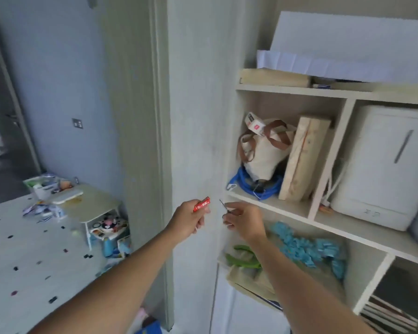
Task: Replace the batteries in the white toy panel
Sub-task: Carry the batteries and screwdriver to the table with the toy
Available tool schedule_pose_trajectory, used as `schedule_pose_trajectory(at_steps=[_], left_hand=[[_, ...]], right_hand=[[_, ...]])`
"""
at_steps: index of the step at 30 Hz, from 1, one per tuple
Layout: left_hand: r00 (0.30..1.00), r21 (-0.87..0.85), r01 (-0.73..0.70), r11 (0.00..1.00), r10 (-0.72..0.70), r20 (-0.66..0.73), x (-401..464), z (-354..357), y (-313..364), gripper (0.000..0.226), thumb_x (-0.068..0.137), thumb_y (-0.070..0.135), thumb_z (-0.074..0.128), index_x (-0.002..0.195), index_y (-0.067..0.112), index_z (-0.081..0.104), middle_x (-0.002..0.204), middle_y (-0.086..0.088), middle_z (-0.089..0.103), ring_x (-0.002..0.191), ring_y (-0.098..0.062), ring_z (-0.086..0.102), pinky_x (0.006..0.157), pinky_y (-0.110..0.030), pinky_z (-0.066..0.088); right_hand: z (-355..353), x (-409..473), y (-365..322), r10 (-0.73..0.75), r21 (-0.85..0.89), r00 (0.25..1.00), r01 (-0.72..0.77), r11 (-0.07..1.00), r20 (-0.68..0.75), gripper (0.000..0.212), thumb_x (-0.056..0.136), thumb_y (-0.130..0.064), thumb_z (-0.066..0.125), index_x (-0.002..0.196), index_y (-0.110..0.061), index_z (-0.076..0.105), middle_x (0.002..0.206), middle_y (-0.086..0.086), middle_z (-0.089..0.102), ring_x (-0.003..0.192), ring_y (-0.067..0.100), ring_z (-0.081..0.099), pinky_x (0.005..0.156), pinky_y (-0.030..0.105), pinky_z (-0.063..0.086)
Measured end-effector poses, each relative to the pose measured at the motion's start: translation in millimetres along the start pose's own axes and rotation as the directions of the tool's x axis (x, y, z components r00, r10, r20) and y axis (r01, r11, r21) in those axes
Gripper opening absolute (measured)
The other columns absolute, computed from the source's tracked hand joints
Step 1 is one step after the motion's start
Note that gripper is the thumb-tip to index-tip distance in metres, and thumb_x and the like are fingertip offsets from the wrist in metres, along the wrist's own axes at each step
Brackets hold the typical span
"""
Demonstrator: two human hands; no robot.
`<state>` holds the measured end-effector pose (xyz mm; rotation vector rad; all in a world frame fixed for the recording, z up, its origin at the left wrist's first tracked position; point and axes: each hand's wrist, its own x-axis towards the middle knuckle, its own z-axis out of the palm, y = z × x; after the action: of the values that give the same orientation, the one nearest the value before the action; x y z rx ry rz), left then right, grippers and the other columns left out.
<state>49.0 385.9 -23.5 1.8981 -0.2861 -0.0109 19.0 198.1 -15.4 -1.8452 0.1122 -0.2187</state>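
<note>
My left hand (188,219) is closed around a red battery pack (202,203) whose end sticks up from the fingers. My right hand (245,219) pinches a small thin screwdriver (223,205) with its metal tip pointing up and left. Both hands are raised in front of the wooden shelf unit (270,201), just left of its middle shelf edge. A white round toy panel with coloured parts (108,225) lies under the low table (92,206) at the left, far from both hands.
The shelf holds a canvas bag (263,153), a blue cable (251,186), a wooden block (302,160) and a white appliance (384,165). Below are green and blue items. The low table carries a tray and clutter. A door frame (159,141) stands between the table and the shelf.
</note>
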Motion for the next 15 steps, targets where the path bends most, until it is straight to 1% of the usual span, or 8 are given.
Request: schedule_pose_trajectory(at_steps=[4, 5, 6, 8, 9, 11, 13, 15], left_hand=[[0.987, -0.008, 0.062, 0.998, -0.062, -0.145, -47, -134, -66, 0.019, 0.1, 0.015, 0.054, 0.086, 0.005, 0.063, 0.047, 0.004, 0.051, 0.041, -0.016, 0.042, 0.04, -0.021, 0.034], [0.98, -0.011, 0.084, 0.996, -0.085, -0.178, -61, -168, -82, 0.019, 0.1, 0.013, 0.054, 0.083, 0.007, 0.062, 0.047, 0.002, 0.049, 0.041, -0.016, 0.041, 0.038, -0.02, 0.032], [0.972, -0.016, 0.109, 0.994, -0.11, -0.209, -74, -201, -98, 0.021, 0.1, 0.011, 0.054, 0.08, 0.009, 0.06, 0.048, 0.0, 0.048, 0.04, -0.017, 0.04, 0.036, -0.018, 0.031], [0.95, -0.012, 0.171, 0.985, -0.168, -0.265, -101, -265, -128, 0.025, 0.1, 0.011, 0.054, 0.075, 0.013, 0.057, 0.049, -0.002, 0.047, 0.041, -0.016, 0.04, 0.038, -0.019, 0.03], [0.936, 0.002, 0.208, 0.978, -0.199, -0.29, -114, -296, -143, 0.024, 0.099, 0.013, 0.055, 0.075, 0.013, 0.058, 0.05, -0.002, 0.048, 0.041, -0.015, 0.041, 0.04, -0.02, 0.031], [0.909, 0.037, 0.268, 0.963, -0.24, -0.34, -138, -353, -173, 0.022, 0.098, 0.02, 0.057, 0.079, 0.01, 0.062, 0.052, -0.002, 0.052, 0.043, -0.016, 0.045, 0.043, -0.022, 0.035], [0.877, 0.042, 0.327, 0.944, -0.286, -0.387, -157, -403, -198, 0.022, 0.097, 0.023, 0.057, 0.079, 0.014, 0.065, 0.055, -0.002, 0.056, 0.049, -0.018, 0.048, 0.044, -0.023, 0.038], [0.846, 0.035, 0.371, 0.928, -0.323, -0.424, -169, -447, -219, 0.021, 0.097, 0.022, 0.055, 0.079, 0.017, 0.065, 0.056, -0.002, 0.058, 0.053, -0.019, 0.05, 0.046, -0.023, 0.039]], right_hand=[[151, -16, -29, -0.051, 0.046, 0.986, 0.044, 0.998, 0.161, 0.032, 0.08, 0.006, 0.07, 0.108, -0.007, 0.074, 0.081, 0.015, 0.076, 0.067, 0.024, 0.071, 0.071, 0.037, 0.064], [191, -23, -37, -0.056, 0.054, 0.979, 0.046, 0.997, 0.197, 0.03, 0.08, 0.007, 0.069, 0.106, -0.006, 0.074, 0.079, 0.014, 0.074, 0.067, 0.026, 0.07, 0.071, 0.038, 0.064], [229, -29, -42, -0.053, 0.064, 0.971, 0.039, 0.997, 0.233, 0.027, 0.081, 0.009, 0.068, 0.103, -0.007, 0.073, 0.076, 0.012, 0.072, 0.064, 0.025, 0.069, 0.069, 0.035, 0.063], [305, -36, -51, -0.037, 0.08, 0.951, 0.013, 0.997, 0.308, 0.026, 0.083, 0.013, 0.067, 0.1, -0.006, 0.069, 0.074, 0.01, 0.068, 0.056, 0.019, 0.066, 0.06, 0.026, 0.061], [341, -38, -53, -0.033, 0.079, 0.942, 0.007, 0.997, 0.333, 0.024, 0.083, 0.013, 0.067, 0.099, -0.005, 0.07, 0.073, 0.01, 0.068, 0.055, 0.019, 0.066, 0.059, 0.028, 0.061], [409, -42, -55, -0.033, 0.063, 0.916, 0.009, 0.998, 0.399, 0.023, 0.082, 0.011, 0.068, 0.101, -0.002, 0.072, 0.072, 0.009, 0.07, 0.06, 0.025, 0.066, 0.065, 0.038, 0.062], [467, -45, -59, -0.029, 0.056, 0.891, 0.004, 0.998, 0.453, 0.025, 0.081, 0.009, 0.068, 0.101, -0.004, 0.075, 0.068, 0.008, 0.07, 0.059, 0.024, 0.062, 0.063, 0.037, 0.059], [515, -47, -67, -0.015, 0.051, 0.879, -0.01, 0.999, 0.477, 0.025, 0.08, 0.009, 0.068, 0.086, -0.014, 0.076, 0.063, 0.007, 0.07, 0.053, 0.021, 0.061, 0.06, 0.034, 0.059]])
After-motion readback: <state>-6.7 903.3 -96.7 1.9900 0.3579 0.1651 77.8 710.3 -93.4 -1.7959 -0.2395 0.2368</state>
